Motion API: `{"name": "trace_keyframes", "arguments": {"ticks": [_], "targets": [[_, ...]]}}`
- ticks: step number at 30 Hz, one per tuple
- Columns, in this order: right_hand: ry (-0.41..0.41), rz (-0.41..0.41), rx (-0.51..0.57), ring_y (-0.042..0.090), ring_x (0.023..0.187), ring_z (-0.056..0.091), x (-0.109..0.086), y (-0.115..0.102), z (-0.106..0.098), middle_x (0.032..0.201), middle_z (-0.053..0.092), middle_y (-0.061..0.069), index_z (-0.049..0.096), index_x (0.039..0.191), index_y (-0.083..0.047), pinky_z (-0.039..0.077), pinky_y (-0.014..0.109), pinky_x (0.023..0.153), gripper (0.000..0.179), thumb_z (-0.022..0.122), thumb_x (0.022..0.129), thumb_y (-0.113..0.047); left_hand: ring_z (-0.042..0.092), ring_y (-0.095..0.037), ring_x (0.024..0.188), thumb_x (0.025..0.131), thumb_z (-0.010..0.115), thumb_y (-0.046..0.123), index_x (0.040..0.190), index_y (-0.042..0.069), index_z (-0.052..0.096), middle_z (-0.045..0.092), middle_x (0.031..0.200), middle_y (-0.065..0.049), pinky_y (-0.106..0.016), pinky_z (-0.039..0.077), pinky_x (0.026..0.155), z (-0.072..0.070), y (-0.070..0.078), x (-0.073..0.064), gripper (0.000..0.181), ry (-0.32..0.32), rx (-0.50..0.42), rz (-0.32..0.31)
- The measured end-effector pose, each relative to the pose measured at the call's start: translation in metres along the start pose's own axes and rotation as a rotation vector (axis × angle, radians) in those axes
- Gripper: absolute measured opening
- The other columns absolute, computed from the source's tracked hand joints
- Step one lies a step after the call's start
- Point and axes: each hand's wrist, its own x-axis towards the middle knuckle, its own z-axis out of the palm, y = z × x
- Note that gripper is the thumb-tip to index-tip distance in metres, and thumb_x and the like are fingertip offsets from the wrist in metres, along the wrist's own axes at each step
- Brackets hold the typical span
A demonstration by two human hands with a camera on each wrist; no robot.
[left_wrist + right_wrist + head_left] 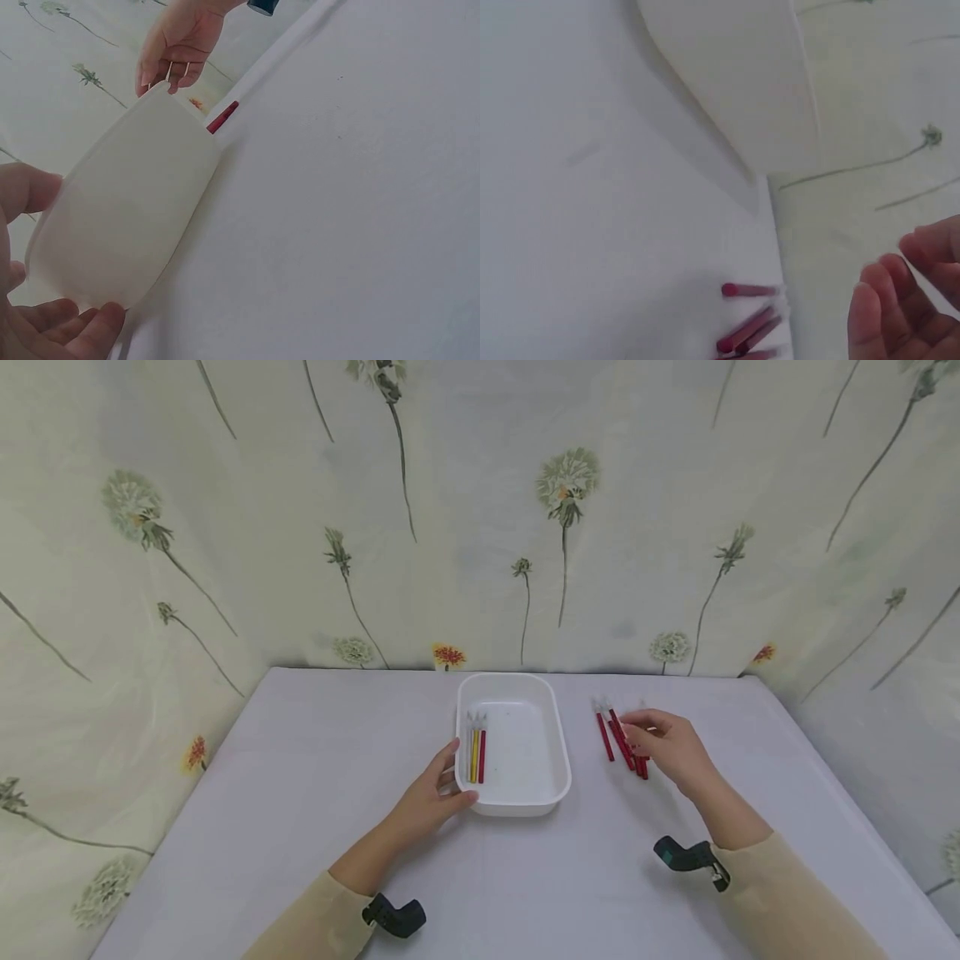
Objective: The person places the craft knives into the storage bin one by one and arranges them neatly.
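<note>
A white plastic tray (517, 807) stands upright on the table, and my left hand (427, 800) grips its near left corner. In the left wrist view, the thumb lies at the rim while the fingers rest against the outer wall. Inside the tray, along its left side, lie a yellow pen-like stick (474, 758), a red one (482, 758) and a pale one (468, 757), all with pale tips. My right hand (670, 747) hovers over several red pen-like sticks (605, 737), its fingers loosely bent. Nothing shows between those fingers in the right wrist view (911, 296).
A white cloth covers the table (337, 735). Behind it and at both sides hangs a pale curtain (465, 527) printed with dandelions. A dark wrist camera mount sits on each sleeve. The red sticks lie right of the tray, a short gap away.
</note>
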Motion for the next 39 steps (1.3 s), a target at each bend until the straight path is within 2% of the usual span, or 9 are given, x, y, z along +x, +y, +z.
{"name": "trace_keyframes", "arguments": {"ticks": [8, 16, 20, 23, 26, 29, 34, 39], "targets": [[0.044, 0.062, -0.008, 0.031, 0.102, 0.055, 0.006, 0.023, -0.014, 0.119, 0.053, 0.016, 0.053, 0.125, -0.006, 0.054, 0.037, 0.08, 0.043, 0.05, 0.094, -0.036, 0.038, -0.027, 0.129, 0.081, 0.07, 0.027, 0.148, 0.025, 0.016, 0.029, 0.148, -0.008, -0.04, 0.044, 0.095, -0.001, 0.001, 0.001, 0.086, -0.003, -0.003, 0.001], [0.07, 0.156, -0.011, 0.03, 0.102, 0.053, 0.017, 0.042, -0.018, 0.119, 0.052, 0.018, 0.051, 0.126, -0.004, 0.053, 0.04, 0.081, 0.041, 0.051, 0.094, -0.03, 0.038, -0.026, 0.13, 0.082, 0.07, 0.027, 0.148, 0.027, 0.016, 0.029, 0.148, -0.008, -0.04, 0.044, 0.095, -0.002, 0.0, 0.003, 0.085, -0.004, -0.002, 0.003], [0.047, 0.199, -0.033, 0.028, 0.099, 0.054, 0.021, 0.051, -0.019, 0.121, 0.051, 0.018, 0.051, 0.127, -0.005, 0.054, 0.037, 0.079, 0.042, 0.051, 0.094, -0.03, 0.036, -0.028, 0.131, 0.082, 0.07, 0.024, 0.148, 0.026, 0.015, 0.027, 0.149, -0.01, -0.042, 0.043, 0.096, -0.002, 0.005, 0.001, 0.085, -0.017, -0.024, 0.007], [0.011, 0.191, -0.061, 0.029, 0.098, 0.054, 0.025, 0.059, -0.021, 0.124, 0.05, 0.019, 0.05, 0.128, -0.005, 0.053, 0.032, 0.076, 0.042, 0.05, 0.094, -0.031, 0.034, -0.031, 0.131, 0.083, 0.069, 0.02, 0.148, 0.021, 0.014, 0.025, 0.149, -0.014, -0.042, 0.042, 0.096, -0.004, 0.014, -0.003, 0.085, -0.034, -0.04, 0.011], [-0.009, 0.171, -0.073, 0.029, 0.098, 0.054, 0.03, 0.063, -0.022, 0.126, 0.049, 0.02, 0.05, 0.128, -0.005, 0.053, 0.03, 0.075, 0.041, 0.051, 0.094, -0.028, 0.035, -0.031, 0.131, 0.083, 0.069, 0.021, 0.148, 0.021, 0.015, 0.026, 0.149, -0.013, -0.042, 0.042, 0.096, -0.004, 0.014, -0.002, 0.085, -0.029, -0.033, 0.01], [-0.012, 0.165, -0.08, 0.028, 0.098, 0.054, 0.035, 0.063, -0.021, 0.126, 0.049, 0.02, 0.05, 0.127, -0.004, 0.053, 0.031, 0.075, 0.039, 0.05, 0.095, -0.025, 0.037, -0.027, 0.13, 0.082, 0.07, 0.024, 0.148, 0.026, 0.016, 0.027, 0.148, -0.009, -0.04, 0.043, 0.096, -0.002, 0.005, 0.002, 0.085, -0.011, -0.022, 0.007], [-0.014, 0.187, -0.078, 0.028, 0.101, 0.054, 0.044, 0.064, -0.021, 0.125, 0.05, 0.021, 0.051, 0.126, -0.004, 0.054, 0.028, 0.072, 0.037, 0.051, 0.095, -0.023, 0.038, -0.025, 0.13, 0.082, 0.07, 0.027, 0.148, 0.026, 0.016, 0.028, 0.148, -0.008, -0.04, 0.044, 0.095, -0.001, 0.005, 0.002, 0.086, -0.002, -0.012, -0.004], [-0.036, 0.223, -0.062, 0.026, 0.097, 0.054, 0.053, 0.068, -0.022, 0.123, 0.051, 0.021, 0.051, 0.127, -0.005, 0.053, 0.026, 0.069, 0.037, 0.052, 0.094, -0.023, 0.038, -0.026, 0.13, 0.082, 0.07, 0.028, 0.148, 0.026, 0.016, 0.028, 0.148, -0.008, -0.04, 0.044, 0.095, -0.001, 0.004, 0.002, 0.085, 0.001, -0.012, -0.011]]}}
